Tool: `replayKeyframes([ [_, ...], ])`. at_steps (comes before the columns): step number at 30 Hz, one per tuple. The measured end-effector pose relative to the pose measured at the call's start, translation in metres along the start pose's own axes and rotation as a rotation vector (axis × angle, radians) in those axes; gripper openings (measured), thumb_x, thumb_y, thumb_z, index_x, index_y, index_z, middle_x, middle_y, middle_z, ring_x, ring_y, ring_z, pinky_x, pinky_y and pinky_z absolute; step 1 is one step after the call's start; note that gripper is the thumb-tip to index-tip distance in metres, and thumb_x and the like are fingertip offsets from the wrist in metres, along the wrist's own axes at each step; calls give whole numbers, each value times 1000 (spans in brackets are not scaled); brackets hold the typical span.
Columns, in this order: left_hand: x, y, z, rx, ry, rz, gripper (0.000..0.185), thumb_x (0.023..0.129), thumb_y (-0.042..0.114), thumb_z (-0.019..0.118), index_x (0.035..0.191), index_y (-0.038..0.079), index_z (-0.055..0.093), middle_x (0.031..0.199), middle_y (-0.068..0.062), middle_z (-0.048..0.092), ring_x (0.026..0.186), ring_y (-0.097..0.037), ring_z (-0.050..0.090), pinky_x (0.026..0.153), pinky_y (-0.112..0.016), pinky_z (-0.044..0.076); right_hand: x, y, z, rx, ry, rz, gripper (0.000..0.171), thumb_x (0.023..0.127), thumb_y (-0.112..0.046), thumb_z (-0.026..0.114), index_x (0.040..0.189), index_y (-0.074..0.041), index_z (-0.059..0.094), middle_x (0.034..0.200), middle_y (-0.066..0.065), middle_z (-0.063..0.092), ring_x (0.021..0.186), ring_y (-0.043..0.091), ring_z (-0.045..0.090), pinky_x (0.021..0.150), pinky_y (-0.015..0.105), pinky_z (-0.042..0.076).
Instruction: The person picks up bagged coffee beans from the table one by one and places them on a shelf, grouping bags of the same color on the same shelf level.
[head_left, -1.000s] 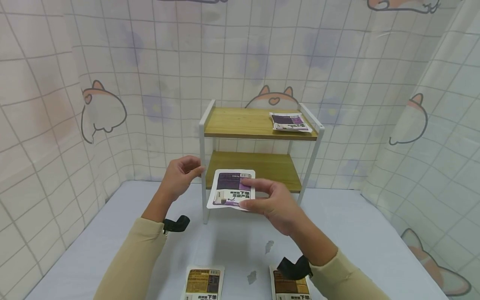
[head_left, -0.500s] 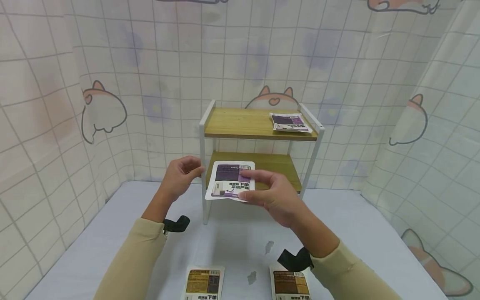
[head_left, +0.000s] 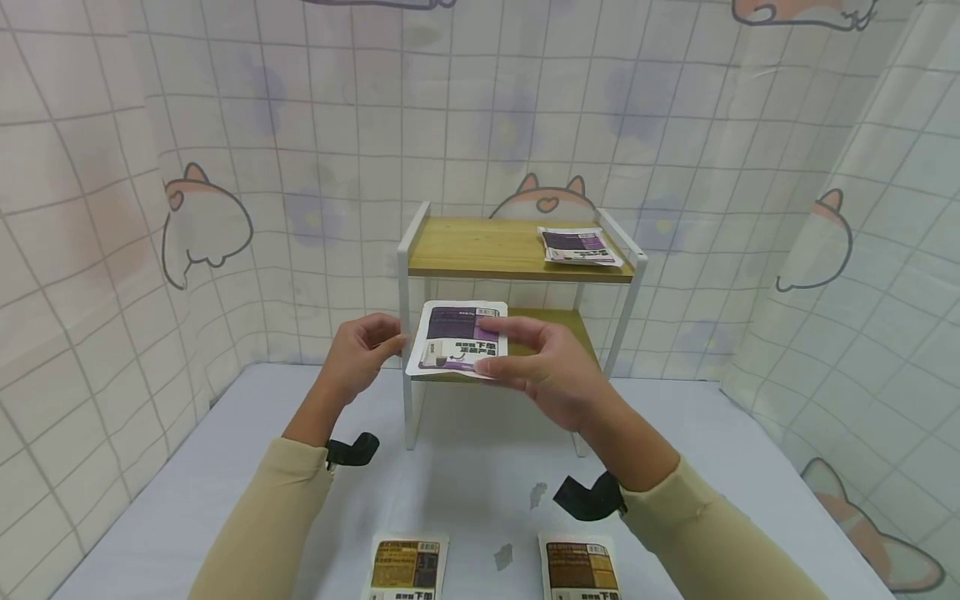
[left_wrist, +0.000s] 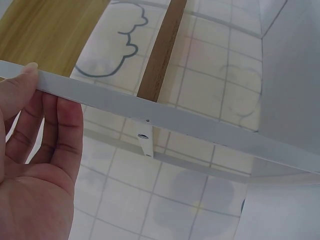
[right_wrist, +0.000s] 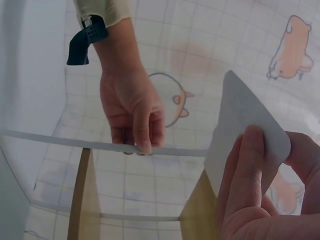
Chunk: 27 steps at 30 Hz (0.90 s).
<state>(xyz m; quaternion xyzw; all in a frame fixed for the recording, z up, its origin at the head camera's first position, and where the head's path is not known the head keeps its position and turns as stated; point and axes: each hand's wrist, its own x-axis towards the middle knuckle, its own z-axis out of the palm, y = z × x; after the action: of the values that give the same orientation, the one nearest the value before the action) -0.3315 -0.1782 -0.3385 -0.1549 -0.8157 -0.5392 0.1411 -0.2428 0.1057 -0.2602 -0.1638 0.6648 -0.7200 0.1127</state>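
Observation:
My right hand pinches a white packet with a purple label by its right edge, thumb and fingers on opposite faces. In the head view the packet appears in front of the lower wooden shelf, tilted; whether it touches the shelf I cannot tell. The packet's plain white back faces the right wrist camera. My left hand grips the white front-left post of the two-tier rack, thumb on one side and fingers on the other. Purple-labelled packets lie stacked at the right of the upper shelf.
Two packets with brown-and-yellow labels, a left one and a right one, lie on the white tabletop near the front. Small grey patches mark the surface. A grid-patterned curtain surrounds the table at back and sides.
My right hand has raised the purple-labelled packet and moved it up in the head view, from below the lower shelf's front edge to over it. The left hand keeps its grip on the post.

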Motion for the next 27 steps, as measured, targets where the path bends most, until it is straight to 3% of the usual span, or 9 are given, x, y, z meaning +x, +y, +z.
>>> replayKeyframes([
  [11,1,-1,0,-11,-4,7,14,100,15,68,112,8,71,117,-12,72,106,-27,68,102,-46,55,6,-16,3,38,1,-11,56,90,4,73,143,-8,59,146,10,56,122,27,64,92,28,59],
  [19,1,-2,-1,-14,-14,17,16,100,17,68,113,9,71,117,-11,72,104,-26,68,95,-36,58,9,-25,3,36,3,0,53,91,2,72,142,-9,61,148,6,54,125,28,61,92,26,59],
  [27,-1,0,-1,-12,-9,7,18,100,15,68,116,9,72,118,-12,73,108,-27,70,102,-45,56,14,-34,2,45,9,-23,54,92,3,71,143,-8,59,147,9,55,124,29,63,93,28,59],
])
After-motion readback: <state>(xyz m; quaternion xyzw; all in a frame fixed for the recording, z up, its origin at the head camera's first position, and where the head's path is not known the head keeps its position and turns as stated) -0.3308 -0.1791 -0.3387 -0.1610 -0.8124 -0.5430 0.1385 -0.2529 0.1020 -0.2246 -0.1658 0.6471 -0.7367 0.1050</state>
